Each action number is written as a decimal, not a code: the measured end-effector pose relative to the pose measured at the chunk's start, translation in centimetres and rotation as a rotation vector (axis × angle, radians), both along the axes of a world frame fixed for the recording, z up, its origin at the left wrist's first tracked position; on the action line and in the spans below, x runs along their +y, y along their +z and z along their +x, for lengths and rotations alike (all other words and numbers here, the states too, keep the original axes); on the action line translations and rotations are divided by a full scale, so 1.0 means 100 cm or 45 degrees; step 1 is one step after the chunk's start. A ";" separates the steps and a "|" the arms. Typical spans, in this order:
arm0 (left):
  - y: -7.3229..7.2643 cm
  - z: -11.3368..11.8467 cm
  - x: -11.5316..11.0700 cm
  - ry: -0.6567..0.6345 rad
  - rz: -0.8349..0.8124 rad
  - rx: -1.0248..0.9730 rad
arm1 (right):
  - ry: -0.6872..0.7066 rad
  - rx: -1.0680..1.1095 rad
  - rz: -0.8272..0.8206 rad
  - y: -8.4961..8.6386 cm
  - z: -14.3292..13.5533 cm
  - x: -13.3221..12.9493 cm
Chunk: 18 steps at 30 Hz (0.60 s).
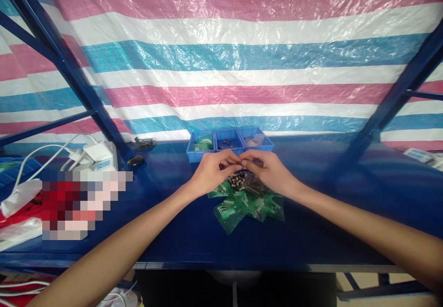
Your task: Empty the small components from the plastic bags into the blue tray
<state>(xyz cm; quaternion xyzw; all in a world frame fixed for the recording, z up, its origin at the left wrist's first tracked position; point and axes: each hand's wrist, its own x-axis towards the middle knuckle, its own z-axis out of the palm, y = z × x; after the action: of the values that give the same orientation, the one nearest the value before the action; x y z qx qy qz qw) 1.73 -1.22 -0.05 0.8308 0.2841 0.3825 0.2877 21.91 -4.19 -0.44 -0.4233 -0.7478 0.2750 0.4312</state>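
Observation:
My left hand (218, 170) and my right hand (265, 168) meet fingertip to fingertip over the middle of the table. Both are pinched closed around something too small to make out. Just below them lies a pile of small dark metal parts (238, 181), partly covered by my fingers. Green-tinted clear plastic bags (230, 211) holding thin pale pieces are spread under and in front of the pile. Behind my hands stand three joined blue bins (230, 141): green bags in the left one, a few small metal parts in the middle, pale pieces in the right.
On the left of the blue table (166, 237) sit a white power strip with plugs (100, 157), a black computer mouse (136, 160) and red cloth (24, 205). Blue frame posts (79, 81) and a striped plastic sheet (235, 57) enclose the back.

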 end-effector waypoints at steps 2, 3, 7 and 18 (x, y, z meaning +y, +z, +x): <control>0.000 0.000 0.002 0.051 0.117 0.005 | 0.019 0.016 -0.016 -0.001 0.001 0.002; 0.000 -0.001 0.003 0.073 0.174 0.000 | 0.028 0.023 -0.023 -0.002 0.002 0.003; 0.001 -0.002 0.005 0.077 0.252 -0.030 | 0.048 0.040 -0.067 -0.002 0.003 0.005; -0.005 -0.004 0.007 0.071 0.466 0.115 | 0.013 0.091 -0.077 0.003 -0.001 0.000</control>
<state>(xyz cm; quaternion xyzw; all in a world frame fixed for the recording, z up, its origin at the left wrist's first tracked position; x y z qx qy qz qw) 1.35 -0.56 -0.50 0.8774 0.2455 0.3979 0.1079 21.85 -4.17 -0.18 -0.4222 -0.7255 0.3146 0.4432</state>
